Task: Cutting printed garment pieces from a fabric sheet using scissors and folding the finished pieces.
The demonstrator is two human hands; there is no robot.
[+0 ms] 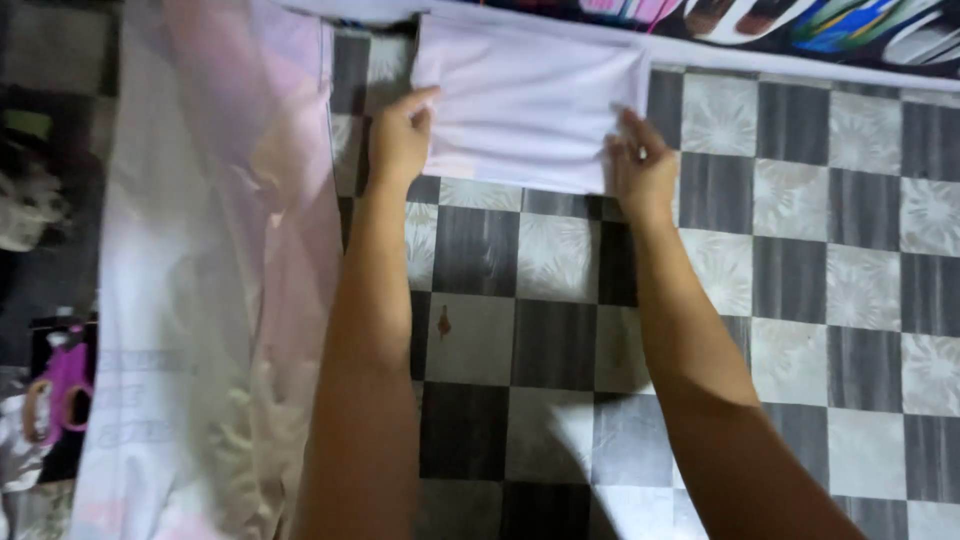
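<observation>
A folded white cloth lies flat on a black-and-white checkered surface at the top centre. My left hand grips its left edge, thumb on top of the fabric. My right hand presses on its lower right corner, fingers spread over the edge. Both forearms reach up from the bottom of the view.
A long pale pink and white sheet hangs down the left side. Dark clutter with a purple object sits at far left. A colourful printed fabric runs along the top right edge.
</observation>
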